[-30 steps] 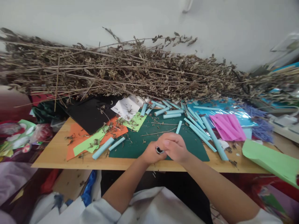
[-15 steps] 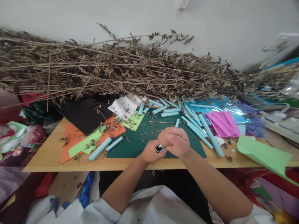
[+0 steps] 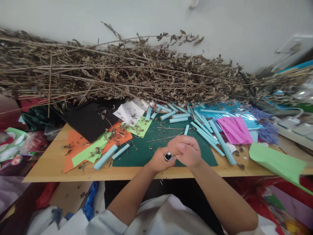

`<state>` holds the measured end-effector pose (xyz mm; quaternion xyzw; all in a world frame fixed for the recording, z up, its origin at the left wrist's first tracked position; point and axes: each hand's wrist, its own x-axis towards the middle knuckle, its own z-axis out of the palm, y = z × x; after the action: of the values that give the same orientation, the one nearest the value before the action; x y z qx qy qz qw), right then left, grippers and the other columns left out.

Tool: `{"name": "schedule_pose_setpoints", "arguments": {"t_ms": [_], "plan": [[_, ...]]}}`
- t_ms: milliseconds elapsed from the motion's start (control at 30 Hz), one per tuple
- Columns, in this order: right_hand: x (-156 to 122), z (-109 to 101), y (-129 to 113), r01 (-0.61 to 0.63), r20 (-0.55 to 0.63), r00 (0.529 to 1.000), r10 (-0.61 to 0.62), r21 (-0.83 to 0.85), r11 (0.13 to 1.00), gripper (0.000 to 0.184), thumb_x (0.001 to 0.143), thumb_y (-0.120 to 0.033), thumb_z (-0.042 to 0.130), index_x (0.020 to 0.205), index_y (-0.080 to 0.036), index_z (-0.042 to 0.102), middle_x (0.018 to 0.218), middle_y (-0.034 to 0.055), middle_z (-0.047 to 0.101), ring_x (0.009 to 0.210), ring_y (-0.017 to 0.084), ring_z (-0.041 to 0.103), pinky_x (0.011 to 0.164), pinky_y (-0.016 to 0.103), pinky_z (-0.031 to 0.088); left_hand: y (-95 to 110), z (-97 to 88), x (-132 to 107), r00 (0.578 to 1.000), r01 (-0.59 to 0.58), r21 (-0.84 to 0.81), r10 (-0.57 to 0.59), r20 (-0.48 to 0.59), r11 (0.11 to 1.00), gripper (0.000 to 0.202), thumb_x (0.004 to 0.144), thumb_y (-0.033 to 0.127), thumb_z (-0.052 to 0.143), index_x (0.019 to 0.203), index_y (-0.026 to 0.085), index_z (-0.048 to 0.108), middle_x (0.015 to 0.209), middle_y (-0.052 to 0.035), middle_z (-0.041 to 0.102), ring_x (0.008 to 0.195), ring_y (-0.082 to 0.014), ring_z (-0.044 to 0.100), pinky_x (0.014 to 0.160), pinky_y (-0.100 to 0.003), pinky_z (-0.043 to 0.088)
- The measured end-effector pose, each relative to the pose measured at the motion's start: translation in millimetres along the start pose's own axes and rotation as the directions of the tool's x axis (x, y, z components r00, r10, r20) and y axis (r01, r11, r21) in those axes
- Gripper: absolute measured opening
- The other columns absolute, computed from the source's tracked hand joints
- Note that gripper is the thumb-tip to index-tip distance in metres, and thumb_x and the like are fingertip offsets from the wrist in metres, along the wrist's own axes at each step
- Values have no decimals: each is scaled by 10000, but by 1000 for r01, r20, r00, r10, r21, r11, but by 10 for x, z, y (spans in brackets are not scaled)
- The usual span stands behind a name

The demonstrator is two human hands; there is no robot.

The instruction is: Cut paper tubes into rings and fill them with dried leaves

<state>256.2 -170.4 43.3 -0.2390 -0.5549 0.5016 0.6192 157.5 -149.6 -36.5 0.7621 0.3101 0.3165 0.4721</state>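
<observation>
Both my hands meet over the near edge of a dark green cutting mat (image 3: pixel 156 143). My left hand (image 3: pixel 159 160) is closed round a small black and white object (image 3: pixel 168 156) whose end shows between the hands; I cannot name it. My right hand (image 3: pixel 187 150) is curled shut and pressed against that same object from the right, fingers folded over it. Several light blue rolled paper tubes (image 3: pixel 207 137) lie on the mat beyond my right hand, and two more blue tubes (image 3: pixel 105 157) rest to the left of the mat.
A large heap of dry brown branches (image 3: pixel 122 75) fills the back of the wooden table (image 3: pixel 53 166) against the wall. Orange, green, black and white paper sheets (image 3: pixel 97 140) lie left. Pink paper (image 3: pixel 234 130) and a pale green sheet (image 3: pixel 276 163) lie right.
The hands stay together on the small object, with only a slight shift; the view itself has moved a little.
</observation>
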Motion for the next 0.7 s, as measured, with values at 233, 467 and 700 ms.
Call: {"name": "schedule_pose_setpoints", "arguments": {"t_ms": [233, 467, 700], "plan": [[59, 32, -90, -34, -24, 999, 39, 193, 981, 322, 724, -237, 497, 439, -178, 358, 400, -67, 259, 356, 63, 245, 363, 220, 180, -19, 15, -5, 999, -31, -39, 32, 4, 999, 112, 609, 210, 512, 550, 142, 446, 510, 44, 417, 478, -57, 348, 460, -174, 316], [67, 66, -72, -40, -17, 999, 46, 268, 962, 314, 719, -226, 501, 442, -175, 360, 393, -69, 256, 352, 60, 237, 359, 214, 174, -1, 14, -6, 1000, -2, -38, 2, 0, 999, 120, 598, 202, 505, 527, 138, 432, 495, 49, 397, 474, -51, 328, 454, -169, 302], [63, -11, -85, -43, -35, 998, 57, 314, 949, 318, 716, -241, 498, 450, -181, 334, 383, -77, 242, 335, 53, 211, 340, 201, 163, -26, 19, -7, 1000, 5, -42, -6, -2, 999, 113, 605, 212, 513, 572, 136, 436, 500, 58, 393, 468, -45, 311, 448, -165, 281]]}}
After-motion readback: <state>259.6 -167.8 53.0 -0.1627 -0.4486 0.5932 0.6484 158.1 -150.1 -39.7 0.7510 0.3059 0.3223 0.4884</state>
